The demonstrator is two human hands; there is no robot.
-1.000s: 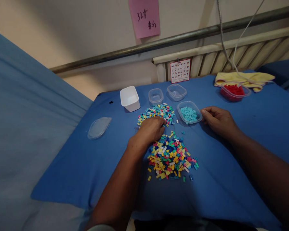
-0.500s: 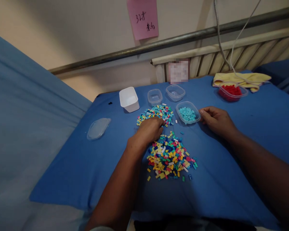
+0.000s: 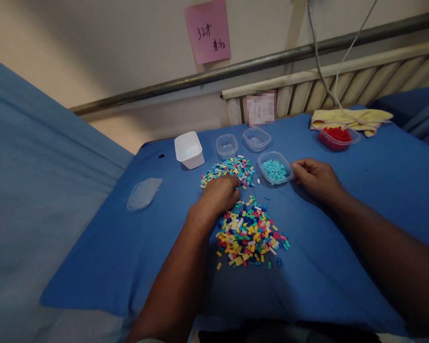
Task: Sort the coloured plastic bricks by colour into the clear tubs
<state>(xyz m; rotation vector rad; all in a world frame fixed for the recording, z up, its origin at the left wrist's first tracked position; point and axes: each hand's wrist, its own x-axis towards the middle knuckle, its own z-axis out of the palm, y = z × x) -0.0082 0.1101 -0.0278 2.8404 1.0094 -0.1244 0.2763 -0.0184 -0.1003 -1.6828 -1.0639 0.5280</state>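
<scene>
My left hand [image 3: 218, 194] rests knuckles-up between two heaps of small coloured bricks, its fingers curled down into the far heap [image 3: 232, 168]. What the fingertips hold is hidden. The larger near heap [image 3: 250, 233] lies just below that hand on the blue cloth [image 3: 136, 247]. My right hand [image 3: 316, 178] lies on the cloth with fingers curled, thumb side against a clear tub of light-blue bricks [image 3: 275, 167].
A white tub [image 3: 189, 149] and two clear empty tubs [image 3: 227, 145] [image 3: 257, 138] stand behind the heaps. A clear lid [image 3: 144, 193] lies at the left. A tub of red bricks [image 3: 338, 136] and a yellow cloth [image 3: 350, 116] sit far right, below a radiator.
The view has drifted slightly right. My left hand has drawn back a little toward me from the far heap. The right hand stays beside the light-blue tub.
</scene>
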